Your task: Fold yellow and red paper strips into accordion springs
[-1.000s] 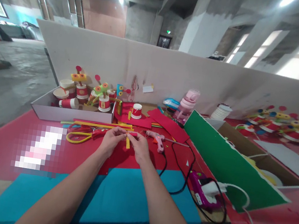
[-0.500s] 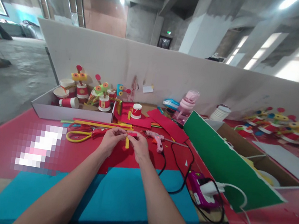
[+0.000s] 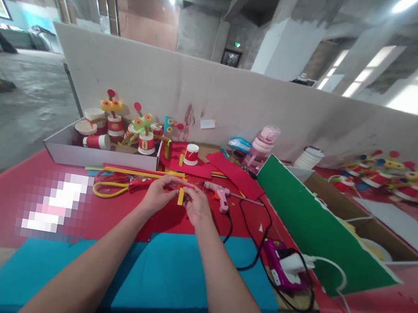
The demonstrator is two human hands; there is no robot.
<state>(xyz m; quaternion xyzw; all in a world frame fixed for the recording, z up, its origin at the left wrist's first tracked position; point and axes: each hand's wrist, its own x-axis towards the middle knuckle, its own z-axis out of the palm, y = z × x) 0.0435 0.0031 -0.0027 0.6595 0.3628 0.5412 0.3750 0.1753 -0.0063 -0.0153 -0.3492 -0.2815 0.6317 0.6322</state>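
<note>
My left hand point(image 3: 160, 194) and my right hand point(image 3: 197, 205) meet over the red table covering, fingers pinched together. Between them a short yellow strip point(image 3: 181, 197), which looks like paper, hangs down. A small red piece point(image 3: 187, 185) shows at the fingertips of my right hand; how it joins the yellow strip is hidden. Left of my left hand lie yellow-handled scissors point(image 3: 110, 191). A pink glue gun point(image 3: 221, 194) rests just beyond my right hand. Behind the fingers lie long red and yellow strips point(image 3: 131, 171), and farther back a red-and-white paper cup point(image 3: 191, 154) stands upside down.
A white box point(image 3: 101, 159) with cup figures stands at the back left. A green-sided box point(image 3: 313, 226) takes up the right, near a purple power strip point(image 3: 284, 269) with trailing cords. A blue mat point(image 3: 182, 274) lies in front; a white partition point(image 3: 226, 96) rises behind.
The yellow strip has shifted slightly right and now hangs more upright between my hands. Both hands have turned a little, and less of the red piece shows.
</note>
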